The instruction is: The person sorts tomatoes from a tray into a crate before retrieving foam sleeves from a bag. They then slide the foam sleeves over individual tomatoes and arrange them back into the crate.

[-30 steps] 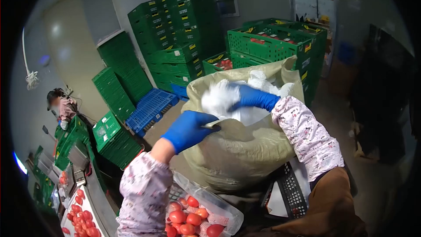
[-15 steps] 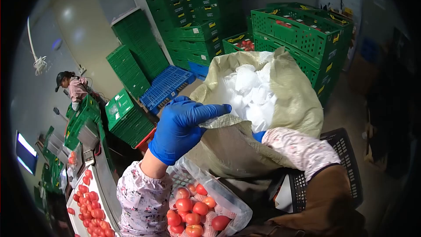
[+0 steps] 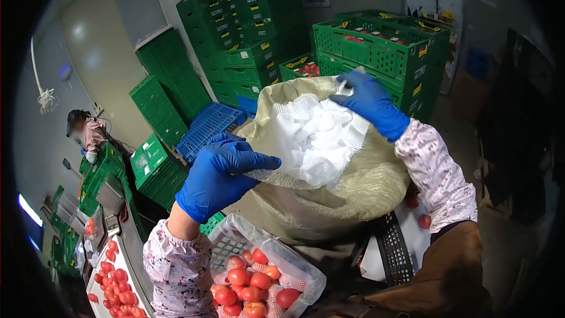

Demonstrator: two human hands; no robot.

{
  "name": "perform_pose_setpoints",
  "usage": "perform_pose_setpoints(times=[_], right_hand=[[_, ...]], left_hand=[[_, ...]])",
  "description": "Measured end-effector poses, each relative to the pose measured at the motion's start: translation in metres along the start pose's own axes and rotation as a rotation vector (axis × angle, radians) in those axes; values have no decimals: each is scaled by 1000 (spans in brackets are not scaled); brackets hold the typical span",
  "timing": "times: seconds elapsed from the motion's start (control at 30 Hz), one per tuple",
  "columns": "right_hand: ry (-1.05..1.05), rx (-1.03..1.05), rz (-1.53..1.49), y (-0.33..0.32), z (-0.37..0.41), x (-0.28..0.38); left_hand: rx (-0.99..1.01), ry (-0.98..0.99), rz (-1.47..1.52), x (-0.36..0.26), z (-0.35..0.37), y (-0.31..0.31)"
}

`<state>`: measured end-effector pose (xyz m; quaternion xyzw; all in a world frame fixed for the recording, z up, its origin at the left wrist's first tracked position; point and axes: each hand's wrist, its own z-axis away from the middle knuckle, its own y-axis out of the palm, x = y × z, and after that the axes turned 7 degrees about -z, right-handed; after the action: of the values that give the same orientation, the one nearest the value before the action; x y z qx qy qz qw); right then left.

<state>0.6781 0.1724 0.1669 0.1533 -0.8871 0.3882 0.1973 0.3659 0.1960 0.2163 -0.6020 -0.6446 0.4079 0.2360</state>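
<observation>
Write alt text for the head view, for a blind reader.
A blue-gloved left hand and right hand hold open a large beige woven sack of white foam net sleeves by its rim. Below is a clear-lined crate of red tomatoes; stacked green plastic crates stand behind.

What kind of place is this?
Probably a tomato packing room: stacked green crates, a bin of tomatoes, and a sack of white foam nets held open by the left hand and right hand.
</observation>
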Motion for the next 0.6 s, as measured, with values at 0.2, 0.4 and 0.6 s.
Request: perform_pose_setpoints(times=[0.2,0.4,0.6], right_hand=[[360,-71,557,2,11,-155],[339,-581,414,-116,17,-228],[319,-635,371,-141,48,-288]], left_hand=[[120,37,-13,-14,4,-13],[66,-100,-60,-9,18,-20],[206,-143,129,-24,17,-24]])
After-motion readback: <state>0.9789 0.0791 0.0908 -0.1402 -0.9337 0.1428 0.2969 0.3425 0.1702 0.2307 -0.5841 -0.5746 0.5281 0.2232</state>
